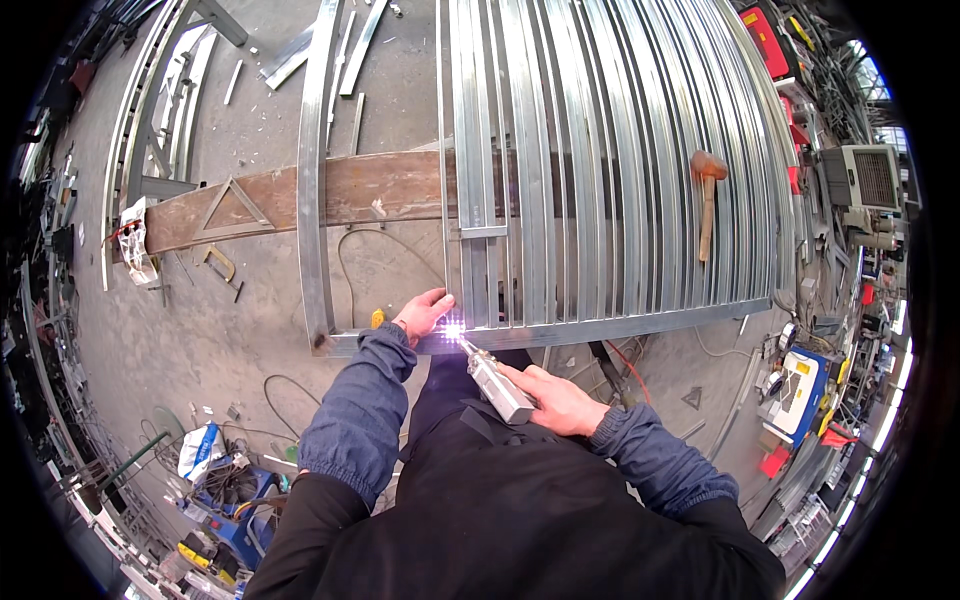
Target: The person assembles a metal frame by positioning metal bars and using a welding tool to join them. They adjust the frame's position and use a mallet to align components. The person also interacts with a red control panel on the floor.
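Observation:
My right hand [560,400] is wrapped round a silver, box-bodied welding torch [497,388]. The torch's nozzle points up and left at a bright violet-white spark [453,331] on the near rail [600,332] of a metal frame. Just left of that glare, my left hand [424,314] is closed, its fingertips against the lower end of a thin metal bar [446,200] that meets the rail. Glare hides the joint itself. To the right, several parallel metal slats [620,180] run away from me across the frame.
A wooden-handled mallet [707,200] lies on the slats. Beneath the frame crosses a rusty steel beam [380,190], bearing a triangular metal piece [232,208]. A yellow hacksaw [218,263] and cables lie on the floor. Blue equipment [240,520] stands lower left; a blue-and-white case [797,395] sits right.

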### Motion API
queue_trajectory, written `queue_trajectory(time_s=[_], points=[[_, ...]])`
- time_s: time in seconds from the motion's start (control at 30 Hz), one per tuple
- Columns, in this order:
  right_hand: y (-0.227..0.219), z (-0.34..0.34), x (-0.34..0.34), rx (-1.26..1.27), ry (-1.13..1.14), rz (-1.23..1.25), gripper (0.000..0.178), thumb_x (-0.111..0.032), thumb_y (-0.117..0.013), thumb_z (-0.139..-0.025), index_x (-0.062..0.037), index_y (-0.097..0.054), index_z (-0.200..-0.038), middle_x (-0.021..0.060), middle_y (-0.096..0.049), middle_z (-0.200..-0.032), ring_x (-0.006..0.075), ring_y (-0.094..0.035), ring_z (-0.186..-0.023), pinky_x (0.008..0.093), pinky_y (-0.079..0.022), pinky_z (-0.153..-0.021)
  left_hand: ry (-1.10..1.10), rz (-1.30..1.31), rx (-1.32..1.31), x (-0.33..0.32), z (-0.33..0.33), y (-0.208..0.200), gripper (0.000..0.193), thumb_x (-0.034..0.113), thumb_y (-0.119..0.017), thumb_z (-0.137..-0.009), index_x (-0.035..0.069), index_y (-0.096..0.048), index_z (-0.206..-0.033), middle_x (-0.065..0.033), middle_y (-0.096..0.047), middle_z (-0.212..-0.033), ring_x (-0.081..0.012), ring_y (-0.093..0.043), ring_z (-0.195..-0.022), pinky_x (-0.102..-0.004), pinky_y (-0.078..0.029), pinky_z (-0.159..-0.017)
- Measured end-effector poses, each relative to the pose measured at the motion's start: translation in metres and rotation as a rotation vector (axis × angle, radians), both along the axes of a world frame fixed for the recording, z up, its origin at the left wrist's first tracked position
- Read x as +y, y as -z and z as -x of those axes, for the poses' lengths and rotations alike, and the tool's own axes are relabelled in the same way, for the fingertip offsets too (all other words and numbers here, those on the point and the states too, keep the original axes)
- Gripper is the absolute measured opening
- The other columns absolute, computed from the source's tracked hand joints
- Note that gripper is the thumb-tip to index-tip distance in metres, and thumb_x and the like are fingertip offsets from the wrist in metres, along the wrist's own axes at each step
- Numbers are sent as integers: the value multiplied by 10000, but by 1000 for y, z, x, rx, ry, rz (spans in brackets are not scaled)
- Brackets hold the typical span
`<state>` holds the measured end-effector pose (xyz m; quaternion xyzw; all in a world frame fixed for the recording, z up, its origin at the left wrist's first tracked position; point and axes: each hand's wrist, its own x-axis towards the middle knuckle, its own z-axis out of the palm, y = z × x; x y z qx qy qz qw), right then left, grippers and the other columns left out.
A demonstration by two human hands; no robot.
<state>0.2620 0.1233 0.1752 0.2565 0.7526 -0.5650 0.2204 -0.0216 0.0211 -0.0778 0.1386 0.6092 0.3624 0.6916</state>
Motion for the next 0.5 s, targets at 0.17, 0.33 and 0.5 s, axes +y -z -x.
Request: queue_trajectory(time_s=[0.17,0.33,0.5], points=[[-2,1,2,0,-2,7,896,-108,-660,-916,-221,-277,-1718,167,-532,-1097,406,-639,-969,479,-539,-852,-13,13,4,0,1,-3,573,338,-637,-1114,-56,-537,-1516,-103,-718,-1324,-172,-661,-1199,-327,-505,-1059],[-3,2,2,-12,-4,12,899,-97,-656,-908,-221,-282,-1716,171,-533,-1102,406,-639,-980,477,-537,-860,4,20,-12,-1,3,-4,665,368,-656,-1095,-76,-487,-1560,-160,-674,-1426,-217,-624,-1317,-336,-468,-1122],[-1,1,2,-11,4,19,910,-70,-641,-893,-219,-279,-1715,174,-532,-1106,411,-639,-988,479,-537,-865,32,40,7,7,4,-24,652,347,-662,-1094,-75,-488,-1560,-149,-672,-1429,-214,-624,-1316,-332,-467,-1120]])
